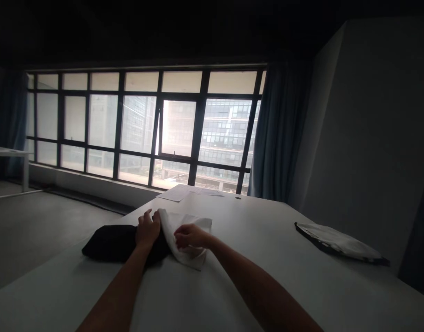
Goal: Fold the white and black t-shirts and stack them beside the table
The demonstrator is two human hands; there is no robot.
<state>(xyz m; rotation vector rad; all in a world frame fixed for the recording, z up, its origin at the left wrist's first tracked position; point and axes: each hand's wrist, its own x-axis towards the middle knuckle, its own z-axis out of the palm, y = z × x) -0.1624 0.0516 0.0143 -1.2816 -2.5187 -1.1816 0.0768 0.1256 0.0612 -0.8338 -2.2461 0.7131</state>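
A black cloth bundle (110, 242) lies on the white table, its right end meeting a pale sheet-like white cloth (194, 221). My left hand (147, 230) grips the top of the black bundle, its fingertips beside the raised white edge. The underside of that grip is hidden. Just to the right, my right hand (191, 236) has its fingers curled and closed on the white cloth, which is lifted and folded near the black fabric. Dim light leaves it unclear whether the white piece is a bag or a loose cloth.
Flat papers (179, 192) lie at the far end of the white table (253, 276). On the right rests a white-and-black folded pile (339, 240). Windows and a blue curtain (281, 133) stand behind. Another table (11, 152) is at far left.
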